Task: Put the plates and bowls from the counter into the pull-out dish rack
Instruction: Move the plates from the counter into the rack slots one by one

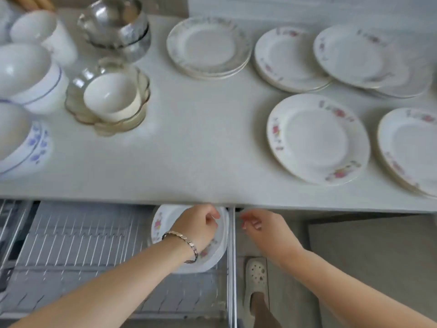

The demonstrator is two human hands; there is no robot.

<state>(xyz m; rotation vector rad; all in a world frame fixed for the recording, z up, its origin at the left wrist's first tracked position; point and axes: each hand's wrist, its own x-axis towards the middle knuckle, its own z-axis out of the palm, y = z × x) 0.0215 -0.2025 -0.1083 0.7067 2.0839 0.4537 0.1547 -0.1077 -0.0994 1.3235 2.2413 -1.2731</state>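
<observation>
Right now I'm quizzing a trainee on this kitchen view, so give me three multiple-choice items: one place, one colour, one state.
1. Where is the white pink-flowered round plate that the left grip holds?
A. in a sink
B. standing in the silver wire pull-out dish rack
C. on the floor

2. What colour are the flowers on the white round bowl at the pale grey counter's left edge?
A. blue
B. green
C. orange

3. The right grip is:
A. holding a plate
B. holding nothing
C. holding a cup

Answers: 1 B, it stands at the rack's right end; 2 A, blue blossoms ring it; 3 B, its loosely curled fingers are empty.
</observation>
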